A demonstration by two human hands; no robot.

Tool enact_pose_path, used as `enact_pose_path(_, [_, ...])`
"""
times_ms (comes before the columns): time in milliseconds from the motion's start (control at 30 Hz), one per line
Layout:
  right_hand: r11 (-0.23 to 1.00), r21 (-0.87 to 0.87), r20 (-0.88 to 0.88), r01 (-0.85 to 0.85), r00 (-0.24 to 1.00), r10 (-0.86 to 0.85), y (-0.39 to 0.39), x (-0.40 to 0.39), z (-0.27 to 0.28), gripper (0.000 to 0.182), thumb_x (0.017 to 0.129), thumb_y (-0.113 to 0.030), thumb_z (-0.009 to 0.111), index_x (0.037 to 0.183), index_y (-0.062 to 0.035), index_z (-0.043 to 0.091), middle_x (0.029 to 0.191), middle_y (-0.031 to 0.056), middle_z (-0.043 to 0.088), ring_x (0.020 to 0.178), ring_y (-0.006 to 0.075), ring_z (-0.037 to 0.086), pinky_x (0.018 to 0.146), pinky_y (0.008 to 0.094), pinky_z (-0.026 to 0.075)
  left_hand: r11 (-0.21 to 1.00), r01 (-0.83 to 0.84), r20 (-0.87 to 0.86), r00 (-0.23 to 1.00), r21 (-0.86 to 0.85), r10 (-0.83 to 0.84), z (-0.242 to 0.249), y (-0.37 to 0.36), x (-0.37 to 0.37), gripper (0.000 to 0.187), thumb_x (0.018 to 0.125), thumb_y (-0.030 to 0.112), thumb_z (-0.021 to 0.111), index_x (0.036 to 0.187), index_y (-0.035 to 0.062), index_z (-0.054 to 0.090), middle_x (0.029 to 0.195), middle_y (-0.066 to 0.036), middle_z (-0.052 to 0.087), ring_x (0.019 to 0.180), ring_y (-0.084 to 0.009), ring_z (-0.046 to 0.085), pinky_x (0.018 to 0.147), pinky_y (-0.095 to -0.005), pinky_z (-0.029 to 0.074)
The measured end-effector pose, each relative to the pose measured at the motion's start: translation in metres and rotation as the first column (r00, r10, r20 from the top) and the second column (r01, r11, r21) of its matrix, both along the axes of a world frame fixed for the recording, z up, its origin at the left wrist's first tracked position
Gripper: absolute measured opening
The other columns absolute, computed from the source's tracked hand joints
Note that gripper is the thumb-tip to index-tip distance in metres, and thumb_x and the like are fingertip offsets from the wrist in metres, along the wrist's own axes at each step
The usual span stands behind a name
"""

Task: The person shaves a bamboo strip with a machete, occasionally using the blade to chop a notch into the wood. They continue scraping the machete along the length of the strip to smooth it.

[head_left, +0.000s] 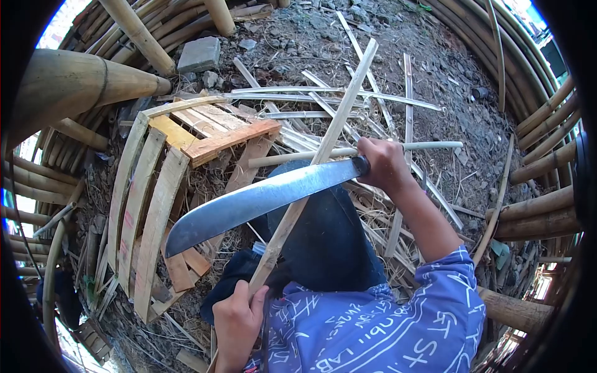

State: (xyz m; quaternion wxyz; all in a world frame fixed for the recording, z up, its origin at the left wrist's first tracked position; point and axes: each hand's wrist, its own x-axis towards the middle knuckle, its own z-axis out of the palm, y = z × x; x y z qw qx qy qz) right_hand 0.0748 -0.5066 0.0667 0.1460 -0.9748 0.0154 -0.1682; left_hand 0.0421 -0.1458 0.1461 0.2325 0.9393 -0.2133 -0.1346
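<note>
My right hand is closed round the dark handle of a large machete, whose wide blade points left and crosses over a long split bamboo strip. Low in the view, my left hand grips the lower end of that strip, which slants up and to the right across my leg. Behind the machete's handle, a thin pale bamboo stick runs sideways. Left of the blade stands a slatted wooden crate, near the machete's tip.
Cut bamboo strips lie crossed on the stony ground. A grey block rests at the upper left. Thick bamboo poles stand at the left, and more poles are stacked at the right.
</note>
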Motion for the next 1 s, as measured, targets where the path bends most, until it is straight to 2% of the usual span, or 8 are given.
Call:
enact_pose_path(267, [0.999, -0.019, 0.020, 0.043, 0.999, -0.043, -0.014, 0.003, -0.010, 0.030, 0.061, -0.018, 0.075, 0.071, -0.0057, 0.050, 0.065, 0.0141, 0.060, 0.061, 0.0337, 0.064, 0.056, 0.0429, 0.052, 0.997, -0.061, -0.041, 0.997, 0.049, 0.063, 0.010, -0.001, -0.007, 0.035, 0.087, 0.020, 0.065, 0.070, 0.0018, 0.042, 0.052, -0.020, 0.047, 0.050, -0.0397, 0.052, 0.043, -0.0441, 0.036])
enact_pose_path(400, [0.819, 0.057, 0.065, 0.570, 0.817, -0.573, -0.097, 0.018, -0.038, 0.013, 0.070, -0.016, 0.068, 0.070, -0.0061, 0.060, 0.063, 0.0170, 0.062, 0.065, 0.0306, 0.067, 0.059, 0.0426, 0.053, 0.996, -0.079, -0.143, 0.986, 0.029, 0.082, 0.028, 0.014, -0.025, 0.027, 0.091, 0.021, 0.061, 0.080, -0.0005, 0.050, 0.057, -0.024, 0.046, 0.050, -0.0418, 0.049, 0.044, -0.0427, 0.035])
enact_pose_path(467, [0.782, 0.001, 0.183, 0.623, 0.769, -0.613, -0.125, 0.016, -0.040, 0.010, 0.072, -0.014, 0.066, 0.072, -0.0052, 0.061, 0.061, 0.0148, 0.061, 0.060, 0.0270, 0.065, 0.055, 0.0405, 0.050, 0.991, -0.102, -0.197, 0.973, 0.081, 0.116, 0.030, 0.025, -0.034, 0.029, 0.094, 0.025, 0.057, 0.088, -0.0034, 0.053, 0.061, -0.027, 0.043, 0.054, -0.0453, 0.046, 0.044, -0.0428, 0.034])
enact_pose_path(633, [0.759, 0.397, 0.045, 0.516, 0.815, -0.577, -0.064, -0.006, -0.024, 0.007, 0.072, -0.008, 0.062, 0.073, -0.0024, 0.059, 0.057, 0.0120, 0.057, 0.050, 0.0215, 0.058, 0.051, 0.0351, 0.045, 0.956, -0.282, -0.400, 0.887, -0.079, 0.228, 0.029, 0.002, -0.025, 0.031, 0.095, 0.025, 0.054, 0.089, -0.0054, 0.053, 0.064, -0.027, 0.046, 0.058, -0.0462, 0.048, 0.048, -0.0407, 0.037])
enact_pose_path(767, [0.747, 0.583, -0.023, 0.321, 0.925, -0.380, 0.013, -0.023, 0.011, 0.008, 0.070, -0.005, 0.062, 0.075, -0.0018, 0.057, 0.057, 0.0106, 0.056, 0.049, 0.0199, 0.056, 0.050, 0.0342, 0.044, 0.974, -0.225, -0.396, 0.898, -0.036, 0.193, 0.017, 0.001, -0.026, 0.030, 0.095, 0.026, 0.052, 0.090, -0.0034, 0.056, 0.062, -0.023, 0.049, 0.055, -0.0418, 0.050, 0.050, -0.0392, 0.039])
enact_pose_path(800, [0.759, 0.608, 0.008, 0.233, 0.954, -0.300, 0.027, -0.025, 0.018, 0.009, 0.070, -0.006, 0.063, 0.076, -0.0021, 0.056, 0.058, 0.0113, 0.057, 0.050, 0.0217, 0.058, 0.050, 0.0353, 0.045, 0.954, -0.294, -0.478, 0.848, -0.066, 0.228, 0.006, 0.004, -0.028, 0.029, 0.095, 0.025, 0.054, 0.085, -0.0022, 0.053, 0.055, -0.015, 0.048, 0.048, -0.0307, 0.052, 0.045, -0.0369, 0.038])
enact_pose_path(933, [0.913, 0.397, 0.008, 0.093, 0.994, -0.105, 0.049, -0.032, 0.020, 0.022, 0.065, -0.012, 0.069, 0.080, -0.0037, 0.055, 0.065, 0.0145, 0.061, 0.060, 0.0294, 0.064, 0.053, 0.0394, 0.049, 0.966, -0.255, -0.480, 0.854, -0.052, 0.199, -0.012, 0.011, -0.022, 0.028, 0.095, 0.022, 0.053, 0.080, -0.0009, 0.051, 0.048, -0.002, 0.046, 0.044, -0.0087, 0.051, 0.041, -0.0291, 0.036])
enact_pose_path(1000, [0.944, 0.327, -0.060, 0.048, 0.998, -0.030, 0.052, -0.030, 0.023, 0.027, 0.063, -0.014, 0.072, 0.081, -0.0042, 0.055, 0.067, 0.0151, 0.062, 0.063, 0.0314, 0.065, 0.055, 0.0404, 0.051, 0.977, -0.204, -0.404, 0.900, -0.057, 0.164, -0.011, 0.008, -0.022, 0.028, 0.095, 0.023, 0.054, 0.080, -0.0004, 0.051, 0.048, -0.003, 0.046, 0.043, -0.0104, 0.050, 0.041, -0.0291, 0.036])
